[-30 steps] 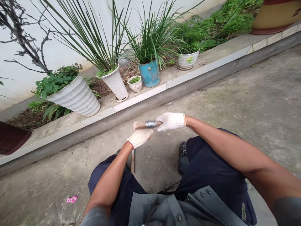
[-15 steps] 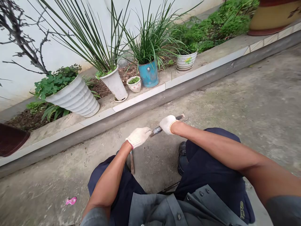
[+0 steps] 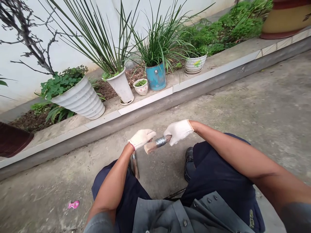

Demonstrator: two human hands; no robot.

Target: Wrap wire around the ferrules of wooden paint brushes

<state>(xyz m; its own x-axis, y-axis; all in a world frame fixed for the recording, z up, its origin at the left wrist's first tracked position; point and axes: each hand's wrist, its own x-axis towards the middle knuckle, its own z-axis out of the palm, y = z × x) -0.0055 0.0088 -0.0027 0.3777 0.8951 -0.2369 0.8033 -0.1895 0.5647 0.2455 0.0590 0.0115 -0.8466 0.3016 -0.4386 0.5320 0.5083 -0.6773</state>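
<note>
A short wooden stick with silvery wire wound around its middle (image 3: 160, 141) is held tilted between my knees, above the concrete. My right hand (image 3: 178, 132), in a white knitted glove, is closed around its upper right end. At the lower left, the bare wooden end shows free. Just above that end is my left hand (image 3: 141, 138), gloved the same way, its fingers drawn together in a pinch. What lies between those fingers is too small to make out. Another wooden stick (image 3: 135, 168) with a metallic-looking top lies on the ground beside my left foot.
A tiled ledge (image 3: 145, 105) runs across in front of me. On it stand a ribbed white pot (image 3: 84, 100), a tall white pot (image 3: 121, 87), a small patterned pot (image 3: 141, 88) and a blue pot (image 3: 156, 77). A pink scrap (image 3: 74, 204) lies on the concrete at left.
The stick has turned in my right hand, and its wire-wound part and bare end now show more clearly. My right wrist has swung upward. The left hand has shifted slightly left, off the stick's end.
</note>
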